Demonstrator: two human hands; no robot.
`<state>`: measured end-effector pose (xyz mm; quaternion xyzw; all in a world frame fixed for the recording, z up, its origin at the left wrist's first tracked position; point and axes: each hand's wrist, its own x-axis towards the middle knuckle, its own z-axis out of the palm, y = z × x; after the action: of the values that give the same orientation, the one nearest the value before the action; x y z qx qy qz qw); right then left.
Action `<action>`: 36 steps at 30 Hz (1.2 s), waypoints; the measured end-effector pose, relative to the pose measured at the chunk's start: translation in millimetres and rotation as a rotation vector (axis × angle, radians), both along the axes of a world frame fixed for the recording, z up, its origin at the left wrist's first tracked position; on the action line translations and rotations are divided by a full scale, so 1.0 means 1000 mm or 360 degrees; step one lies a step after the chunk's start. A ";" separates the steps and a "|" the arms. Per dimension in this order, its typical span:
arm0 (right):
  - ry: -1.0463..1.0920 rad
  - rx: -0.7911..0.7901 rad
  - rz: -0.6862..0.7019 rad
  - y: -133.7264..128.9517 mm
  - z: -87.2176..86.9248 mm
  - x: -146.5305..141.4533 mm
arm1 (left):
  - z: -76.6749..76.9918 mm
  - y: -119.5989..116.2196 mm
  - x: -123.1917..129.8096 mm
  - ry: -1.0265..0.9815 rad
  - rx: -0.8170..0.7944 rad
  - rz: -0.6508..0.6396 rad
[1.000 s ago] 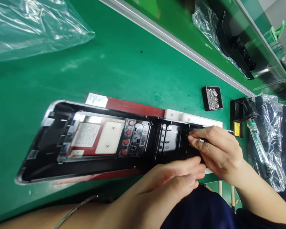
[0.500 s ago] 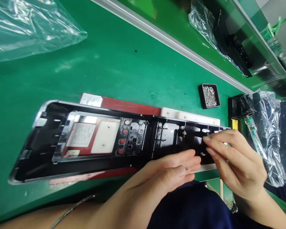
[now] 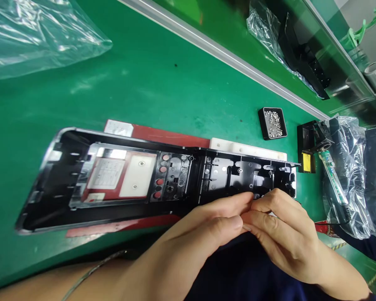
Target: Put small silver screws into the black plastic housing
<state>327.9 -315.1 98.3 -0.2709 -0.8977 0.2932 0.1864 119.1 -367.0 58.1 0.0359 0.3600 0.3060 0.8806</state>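
A long black plastic housing lies open side up on a red and white fixture, a clear window in its left part. My left hand is over the housing's near edge, palm turned up and fingers partly curled; what lies in it is hidden now. The fingertips of my right hand are pressed together and meet the fingers of my left hand. Whatever they pinch is too small or hidden to name. Beyond the housing stands a small black tray of shiny metal parts.
A clear plastic bag lies at the upper left. On the right are a black holder with a yellow label, a green-and-white tool and plastic-wrapped black parts. A metal-edged shelf runs along the back.
My right hand has moved left and down from above the housing to my left fingers. The small metal piece seen in my left hand is now hidden.
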 end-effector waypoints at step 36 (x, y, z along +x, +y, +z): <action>-0.0586 -0.1497 -0.0865 0.068 0.014 -0.049 | -0.007 -0.003 0.010 -0.0199 0.0127 -0.0316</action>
<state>278.8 -247.2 111.9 -0.5923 -0.5866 0.5505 -0.0451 129.4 -370.0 50.8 0.0874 0.2866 0.2330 0.9252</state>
